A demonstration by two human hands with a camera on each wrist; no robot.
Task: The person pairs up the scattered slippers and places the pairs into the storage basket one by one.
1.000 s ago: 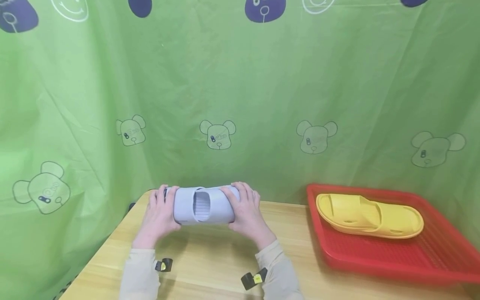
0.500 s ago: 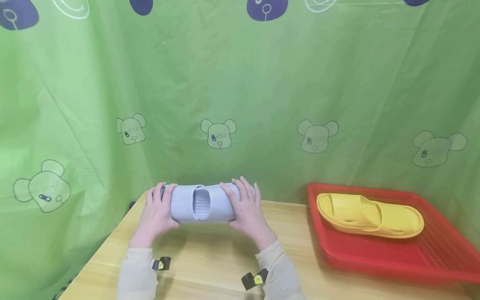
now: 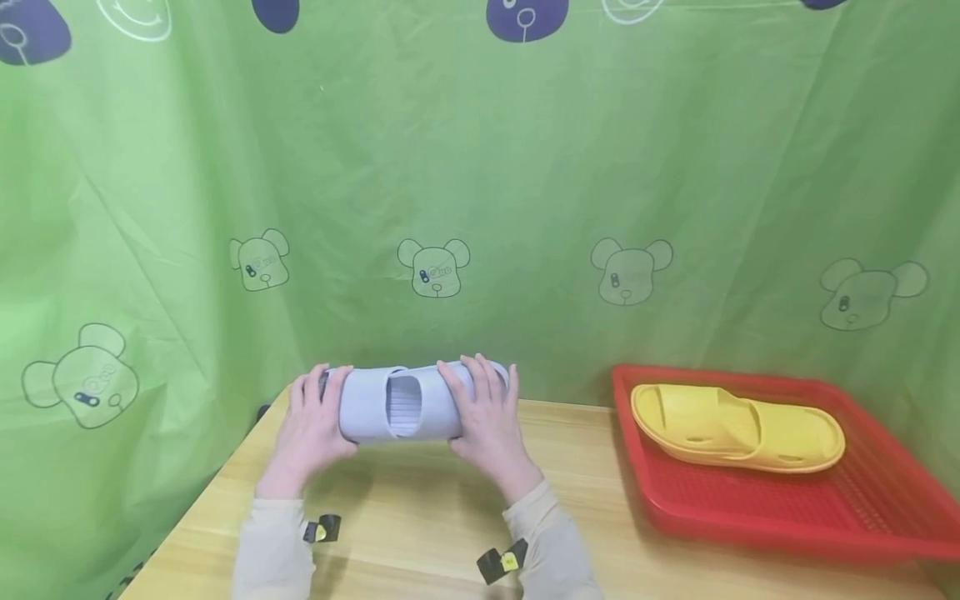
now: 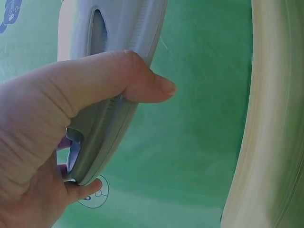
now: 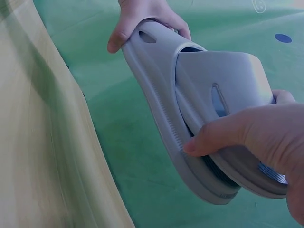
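Two pale grey-blue slippers are nested into each other, held up over the wooden table. My left hand (image 3: 309,427) grips the left slipper (image 3: 365,406) at its strap end, thumb along the near side and fingers over the top. The right slipper (image 3: 437,406) is in my right hand (image 3: 491,427), which grips it the same way from the other end. In the right wrist view, the right hand's thumb (image 5: 223,133) crosses the side edges of both slippers, and the right slipper's strap (image 5: 221,71) stands against the left one's (image 5: 154,59). The left palm hides part of its slipper.
A red plastic basket (image 3: 652,500) stands on the table's right side. Inside lies a pair of yellow slippers (image 3: 798,433), also nested. Behind the wooden table (image 3: 420,517) hangs a green curtain (image 3: 525,183) with bear-head prints. Black straps sit at both wrists.
Both hands have lifted the grey-blue slippers slightly. My right hand has shifted a little left over its slipper, and more of the right end shows. The basket and yellow slippers stay put.
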